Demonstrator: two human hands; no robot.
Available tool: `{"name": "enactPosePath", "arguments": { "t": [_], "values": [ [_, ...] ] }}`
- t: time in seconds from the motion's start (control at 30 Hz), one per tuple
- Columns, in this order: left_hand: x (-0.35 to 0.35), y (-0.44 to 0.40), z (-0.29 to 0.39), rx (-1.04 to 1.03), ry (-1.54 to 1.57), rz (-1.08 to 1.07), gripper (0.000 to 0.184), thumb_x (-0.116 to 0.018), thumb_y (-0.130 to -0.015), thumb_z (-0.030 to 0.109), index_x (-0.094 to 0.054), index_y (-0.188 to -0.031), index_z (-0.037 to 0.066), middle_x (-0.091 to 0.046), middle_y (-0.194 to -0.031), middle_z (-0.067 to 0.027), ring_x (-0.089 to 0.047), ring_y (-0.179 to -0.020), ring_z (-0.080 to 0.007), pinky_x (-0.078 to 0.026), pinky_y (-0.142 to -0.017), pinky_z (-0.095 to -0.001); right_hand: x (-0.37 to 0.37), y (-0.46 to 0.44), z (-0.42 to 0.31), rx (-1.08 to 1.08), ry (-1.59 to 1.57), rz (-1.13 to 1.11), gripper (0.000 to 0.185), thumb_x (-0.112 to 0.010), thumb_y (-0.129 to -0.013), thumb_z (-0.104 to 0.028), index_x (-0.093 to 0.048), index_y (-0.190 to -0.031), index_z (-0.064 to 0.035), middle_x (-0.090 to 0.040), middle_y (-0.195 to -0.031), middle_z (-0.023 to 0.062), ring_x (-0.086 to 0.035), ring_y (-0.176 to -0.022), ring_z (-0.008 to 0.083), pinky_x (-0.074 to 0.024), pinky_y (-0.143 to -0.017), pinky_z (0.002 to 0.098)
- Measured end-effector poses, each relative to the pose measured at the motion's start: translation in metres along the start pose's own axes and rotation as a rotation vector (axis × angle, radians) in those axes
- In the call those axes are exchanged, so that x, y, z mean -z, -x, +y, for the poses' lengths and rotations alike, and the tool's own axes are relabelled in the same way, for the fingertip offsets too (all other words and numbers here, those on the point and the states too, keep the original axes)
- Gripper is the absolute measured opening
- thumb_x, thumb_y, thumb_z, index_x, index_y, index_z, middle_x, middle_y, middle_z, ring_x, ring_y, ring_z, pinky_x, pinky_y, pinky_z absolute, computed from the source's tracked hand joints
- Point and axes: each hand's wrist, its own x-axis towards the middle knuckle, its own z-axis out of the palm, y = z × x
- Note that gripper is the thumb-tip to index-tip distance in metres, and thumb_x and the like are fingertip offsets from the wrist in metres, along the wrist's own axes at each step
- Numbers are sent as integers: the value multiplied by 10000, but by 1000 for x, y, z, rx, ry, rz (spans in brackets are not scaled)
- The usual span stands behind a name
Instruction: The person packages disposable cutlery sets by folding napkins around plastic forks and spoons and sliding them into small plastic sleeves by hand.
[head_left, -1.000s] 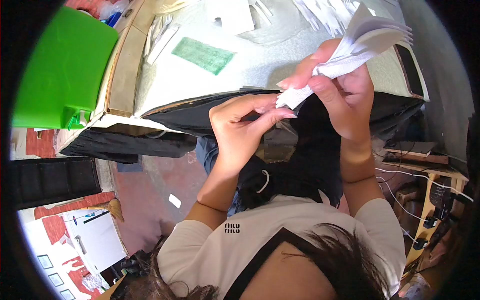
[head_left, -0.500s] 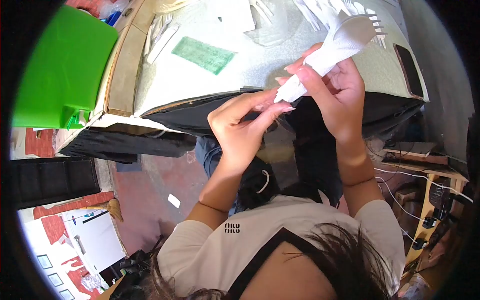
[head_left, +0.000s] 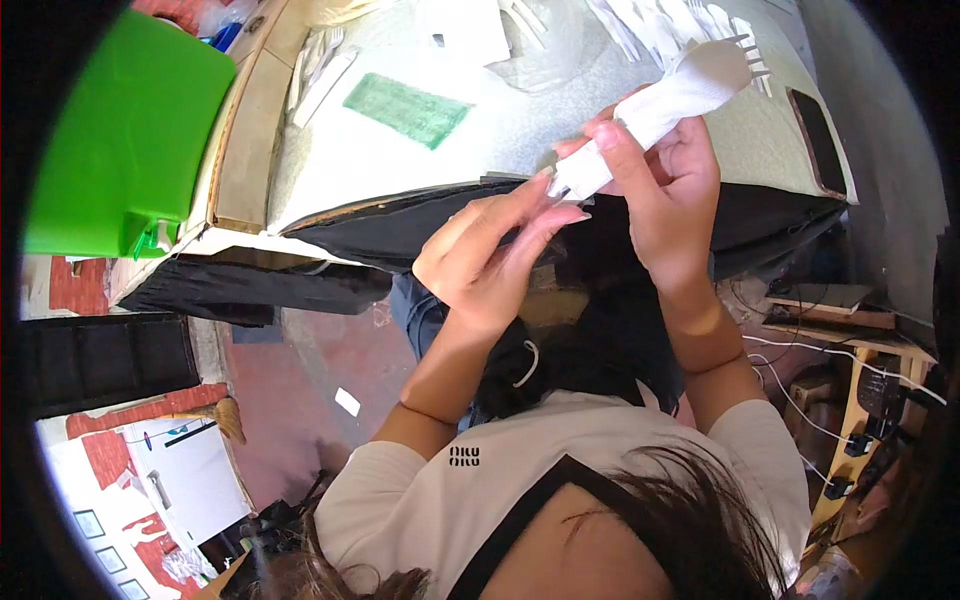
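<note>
My right hand (head_left: 670,190) is wrapped round a bundle of a spoon and a fork (head_left: 715,72) in a white napkin (head_left: 650,112). The spoon's bowl and the fork's tines stick out at the upper right end. My left hand (head_left: 490,240) pinches the bundle's lower left end between thumb and fingertips. Both hands are just over the table's front edge. A green rectangular cloth (head_left: 408,110) lies on the table (head_left: 330,170) to the left of the bundle.
White plastic cutlery (head_left: 655,30) lies at the back right, with more cutlery (head_left: 322,75) at the back left. A phone (head_left: 817,142) rests at the right edge. A green container (head_left: 120,130) stands at the far left. Cables (head_left: 800,345) hang at the right.
The bundle has turned in my right hand and come down and left, with the napkin now tighter around the cutlery. My left fingers have shifted on its lower end.
</note>
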Motion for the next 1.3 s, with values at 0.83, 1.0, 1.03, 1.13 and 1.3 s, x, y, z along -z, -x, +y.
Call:
{"name": "enactPosePath", "arguments": {
  "t": [0.83, 1.0, 1.03, 1.13, 1.3],
  "values": [
    [-11, 2, -13, 684, 468, -46, 120, -655, -783, 46, -661, -873, -33, -645, -739, -56, -539, -626, -52, -428, -573, -178, 16, -5, 4, -33, 190, -291, 248, -669, -735, 36, -507, -921, 10, -587, -822, 62, -587, -769, 111, -477, -678, 222],
    [-15, 3, -10, 785, 573, -42, 169, -609, -830, 76, -643, -959, -28, -640, -801, -58, -525, -669, -49, -411, -593, -167, 19, -9, 11, -62, 311, -288, 231, -690, -730, -2, -535, -902, 1, -576, -798, 26, -559, -735, 73, -450, -639, 195],
    [-14, 5, -14, 782, 580, -83, 185, -604, -831, 64, -632, -989, -28, -641, -832, -65, -537, -702, -54, -422, -621, -171, 20, -11, 11, -52, 344, -287, 229, -697, -728, -15, -541, -895, -3, -575, -789, 19, -550, -719, 62, -440, -624, 186],
    [-14, 8, -19, 772, 718, -159, 243, -592, -830, 35, -591, -1065, -31, -635, -919, -80, -563, -805, -79, -447, -716, -197, 25, -18, 12, -40, 345, -287, 222, -713, -722, -52, -557, -875, -15, -571, -758, 1, -524, -671, 35, -414, -575, 166],
    [-12, 7, -19, 734, 737, -234, 330, -607, -802, -13, -543, -1125, -38, -620, -991, -102, -579, -892, -114, -464, -794, -238, 27, -22, 10, -161, 253, -341, 191, -709, -728, -86, -571, -846, -26, -567, -716, 1, -492, -585, 28, -389, -492, 170]
  ]
}}
